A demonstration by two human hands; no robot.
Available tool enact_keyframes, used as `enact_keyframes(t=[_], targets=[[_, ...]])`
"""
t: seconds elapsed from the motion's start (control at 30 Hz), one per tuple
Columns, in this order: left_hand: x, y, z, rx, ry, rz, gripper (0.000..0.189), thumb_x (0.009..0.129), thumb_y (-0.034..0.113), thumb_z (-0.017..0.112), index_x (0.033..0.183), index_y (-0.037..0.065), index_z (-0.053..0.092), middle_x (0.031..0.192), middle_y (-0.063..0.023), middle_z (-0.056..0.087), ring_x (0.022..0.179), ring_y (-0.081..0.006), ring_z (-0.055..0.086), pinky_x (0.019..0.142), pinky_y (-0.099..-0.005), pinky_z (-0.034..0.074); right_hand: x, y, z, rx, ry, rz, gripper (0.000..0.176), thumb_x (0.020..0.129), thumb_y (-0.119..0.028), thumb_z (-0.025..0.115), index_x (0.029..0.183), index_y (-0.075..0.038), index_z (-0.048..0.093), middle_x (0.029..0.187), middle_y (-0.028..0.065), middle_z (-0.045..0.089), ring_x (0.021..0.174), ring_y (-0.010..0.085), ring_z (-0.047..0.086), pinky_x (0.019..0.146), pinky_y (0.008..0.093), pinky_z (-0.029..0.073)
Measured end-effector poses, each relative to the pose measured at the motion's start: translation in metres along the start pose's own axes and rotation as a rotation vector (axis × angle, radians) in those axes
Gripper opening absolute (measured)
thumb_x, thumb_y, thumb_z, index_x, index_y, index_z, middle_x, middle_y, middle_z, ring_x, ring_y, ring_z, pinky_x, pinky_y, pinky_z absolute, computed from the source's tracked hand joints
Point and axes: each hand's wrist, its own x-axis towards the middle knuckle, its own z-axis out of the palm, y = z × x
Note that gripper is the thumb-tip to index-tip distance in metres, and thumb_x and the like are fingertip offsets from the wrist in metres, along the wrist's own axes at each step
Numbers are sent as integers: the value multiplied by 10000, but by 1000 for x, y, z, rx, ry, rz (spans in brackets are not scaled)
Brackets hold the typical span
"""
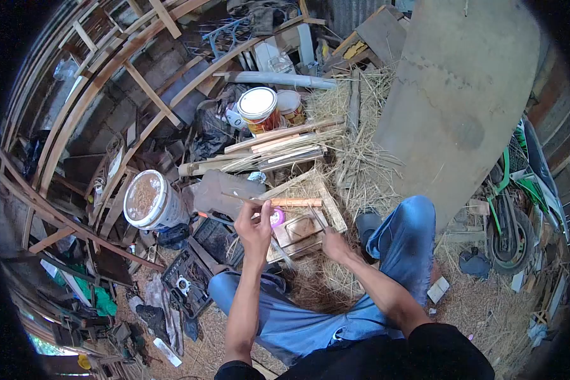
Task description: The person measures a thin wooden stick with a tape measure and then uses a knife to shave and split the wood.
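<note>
My left hand [253,229] is raised at the left side of a shallow wooden frame, with its fingers pinched on a thin wooden stick [235,197] that points up and left. Over the frame's right part, my right hand [337,246] is closed on a narrow dark tool [318,219]; its exact kind I cannot tell. Below the tool lies a pale wooden block [292,233]. A purple round item [277,217] sits between the block and my left hand. Across the wooden frame [331,206] lies an orange-brown wood strip [296,202].
An open black toolbox [187,285] is left of my knees. Farther left stands a white bucket [147,197]. Paint cans [258,104], stacked wood strips [278,140] and straw [364,152] lie ahead. A large board [465,95] leans at right, beside a green-and-black motorbike [512,215].
</note>
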Motion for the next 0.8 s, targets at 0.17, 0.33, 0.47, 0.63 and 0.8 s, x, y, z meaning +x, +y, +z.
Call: enact_keyframes(t=[0.17, 0.33, 0.47, 0.63, 0.8], targets=[[-6, -2, 6, -31, 21, 8, 113, 861, 70, 636, 854, -31, 587, 708, -115, 633, 626, -170, 644, 521, -278, 522, -27, -102, -26, 170, 94, -256, 192, 932, -108, 382, 975, 71, 436, 796, 337, 589, 716, 465, 614, 629, 519, 496], [-9, -1, 2, 99, 15, 39, 111, 858, 66, 634, 821, -24, 580, 709, -115, 637, 622, -164, 643, 533, -281, 524, -6, -62, 12, 46, 279, -461, 85, 887, 8, 353, 929, 58, 408, 511, 148, 536, 392, 242, 522, 322, 342, 408], [-13, -2, 3, 45, 42, 16, 112, 863, 67, 629, 817, -24, 582, 704, -109, 637, 622, -159, 640, 530, -279, 508, -6, -45, 15, -32, 238, -420, 81, 921, -51, 341, 898, 18, 376, 553, 191, 560, 449, 305, 580, 363, 388, 457], [-12, 1, -1, 19, 64, -11, 92, 869, 61, 620, 837, -22, 595, 704, -106, 639, 633, -156, 640, 527, -272, 501, -7, -40, 6, -85, 194, -377, 128, 944, -152, 343, 967, -27, 345, 674, 267, 602, 632, 469, 600, 571, 539, 494], [-15, -9, -3, 73, 60, 42, 92, 874, 65, 618, 851, -22, 600, 721, -109, 649, 637, -151, 640, 531, -272, 502, -11, -42, 2, -132, 182, -387, 143, 940, -150, 349, 970, -11, 340, 724, 264, 623, 600, 442, 608, 566, 518, 502]])
